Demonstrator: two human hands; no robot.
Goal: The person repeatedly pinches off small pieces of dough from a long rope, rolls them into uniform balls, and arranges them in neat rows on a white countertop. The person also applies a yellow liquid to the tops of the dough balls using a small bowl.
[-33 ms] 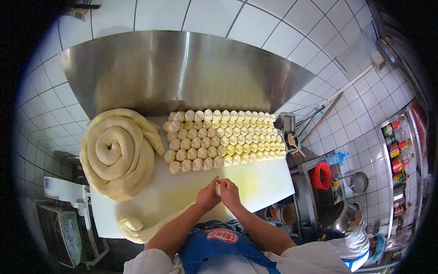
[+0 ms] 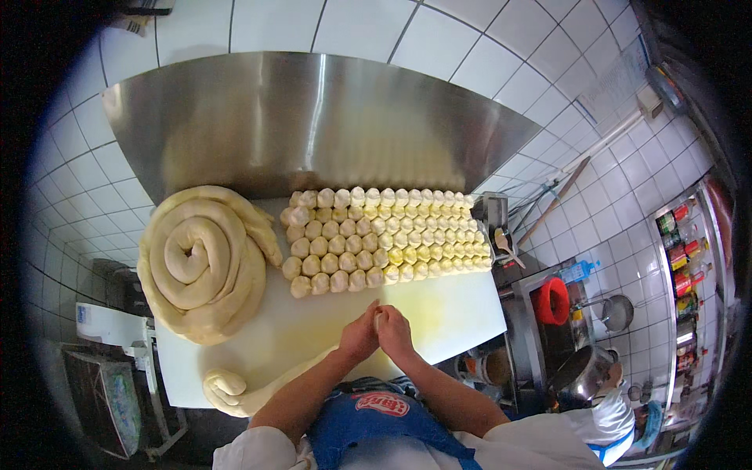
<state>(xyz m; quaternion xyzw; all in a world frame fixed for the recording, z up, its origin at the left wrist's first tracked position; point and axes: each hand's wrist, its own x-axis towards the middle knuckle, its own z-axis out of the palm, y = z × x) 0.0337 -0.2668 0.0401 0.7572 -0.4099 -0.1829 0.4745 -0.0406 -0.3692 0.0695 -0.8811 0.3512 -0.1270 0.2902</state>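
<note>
Red tub [image 2: 540,304], contents unclear, left fingers [image 2: 366,323], right fingers [image 2: 392,319] curled together around dough [image 2: 378,320]

Head view: wide fisheye, head-worn, facing down, near the white worktop [image 2: 464,313]. Forearms [image 2: 312,387] enter from six o'clock.

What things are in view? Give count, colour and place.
Coiled dough: one, cream, board's left
Dough balls: many, cream, board's far side
Dough rope: one, cream, near left
Board: one, white, centre
Metal panel: one, silver, behind board
Wall tiles: many, white, around
Wooden stick: one, brown, right
Container: one, red, right
Bottle: one, blue, beside container
Strainer: one, grey, right
Pot: one, silver, lower right
Shelf bottles: several, mixed, far right
Other person: one, white clothing, lower right
Apron: one, blue, bottom centre
Left hand: one, bare, centre
Right hand: one, bare, against left hand
</note>
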